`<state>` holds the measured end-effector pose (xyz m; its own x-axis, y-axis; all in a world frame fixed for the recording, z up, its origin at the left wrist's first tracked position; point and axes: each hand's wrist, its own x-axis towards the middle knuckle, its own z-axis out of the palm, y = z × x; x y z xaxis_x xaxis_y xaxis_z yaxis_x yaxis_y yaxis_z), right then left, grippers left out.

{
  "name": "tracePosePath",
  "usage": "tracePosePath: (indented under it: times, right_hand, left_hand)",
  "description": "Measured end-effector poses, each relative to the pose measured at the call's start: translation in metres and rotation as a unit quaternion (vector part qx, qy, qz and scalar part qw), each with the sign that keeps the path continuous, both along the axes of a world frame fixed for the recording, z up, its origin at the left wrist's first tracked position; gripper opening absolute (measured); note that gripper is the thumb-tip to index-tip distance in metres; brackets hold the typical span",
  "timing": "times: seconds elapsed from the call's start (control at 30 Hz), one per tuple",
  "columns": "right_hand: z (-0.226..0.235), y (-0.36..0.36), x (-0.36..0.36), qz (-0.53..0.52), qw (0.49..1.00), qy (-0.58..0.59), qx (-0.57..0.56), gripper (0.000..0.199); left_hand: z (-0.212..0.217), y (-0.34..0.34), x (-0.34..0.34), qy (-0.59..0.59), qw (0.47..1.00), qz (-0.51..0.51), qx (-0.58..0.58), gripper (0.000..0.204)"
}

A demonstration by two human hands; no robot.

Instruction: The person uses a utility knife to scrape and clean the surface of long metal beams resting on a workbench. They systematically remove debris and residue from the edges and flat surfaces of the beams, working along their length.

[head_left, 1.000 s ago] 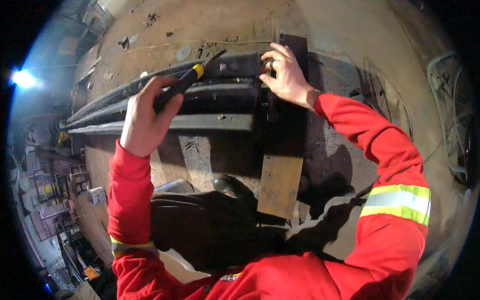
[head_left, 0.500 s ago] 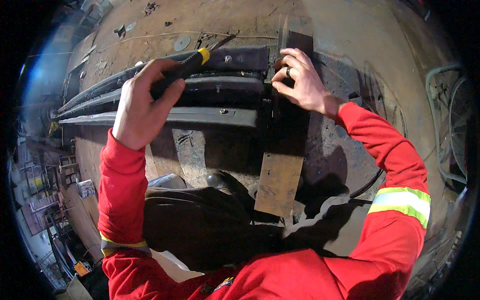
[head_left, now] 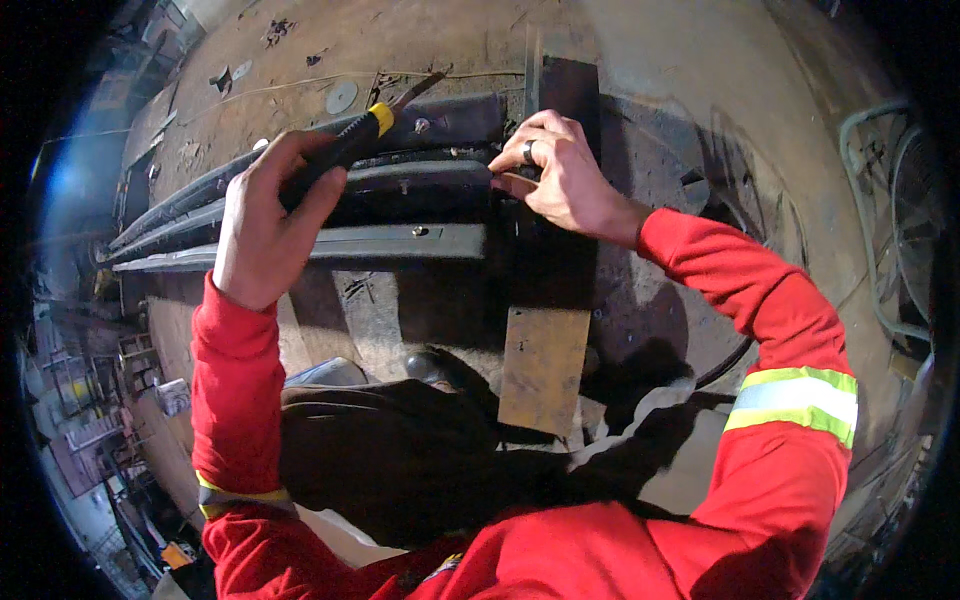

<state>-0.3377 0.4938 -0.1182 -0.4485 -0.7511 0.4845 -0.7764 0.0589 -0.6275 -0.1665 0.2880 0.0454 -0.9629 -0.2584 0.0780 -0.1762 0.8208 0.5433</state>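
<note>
My left hand (head_left: 262, 225) is closed round the black-and-yellow handle of a knife (head_left: 350, 138). Its dark, narrow blade points up and to the right, above the black bars. My right hand (head_left: 565, 180) wears a dark ring and has its fingers bent, thumb and forefinger together at the right end of the middle long black bar (head_left: 430, 177). Whatever lies between those fingertips is hidden. Nearer to me lies another long black bar (head_left: 390, 240) with a bolt on top, and a farther bar (head_left: 462, 118) carries a bolt too.
A flat brown metal plate (head_left: 545, 365) lies in front of my right hand, in line with a dark upright strip beyond. A round metal disc (head_left: 341, 97) and scraps lie on the brown surface behind the bars. A fan (head_left: 905, 220) stands at far right.
The view has shifted a little. My right hand has moved left and slightly down, from beside the bars' ends onto the middle bar's end. My left hand still holds the knife.
</note>
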Motion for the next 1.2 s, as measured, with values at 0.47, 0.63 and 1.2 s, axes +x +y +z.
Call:
tracePosePath:
  times: [0.47, 0.63, 1.2]
  right_hand:
    - [-0.002, 0.008, -0.033, -0.099, 0.989, 0.092, -0.06, 0.015]
    - [0.001, -0.01, -0.04, -0.081, 0.99, 0.08, -0.083, 0.021]
    - [0.024, -0.031, -0.06, 0.028, 0.983, -0.126, 0.133, 0.034]
  left_hand:
    - [-0.003, 0.006, -0.012, -0.014, 1.0, 0.007, 0.017, 0.034]
    - [0.001, 0.023, -0.02, -0.03, 0.999, -0.007, 0.015, 0.038]
    - [0.003, 0.042, -0.048, 0.005, 0.999, -0.04, -0.02, 0.033]
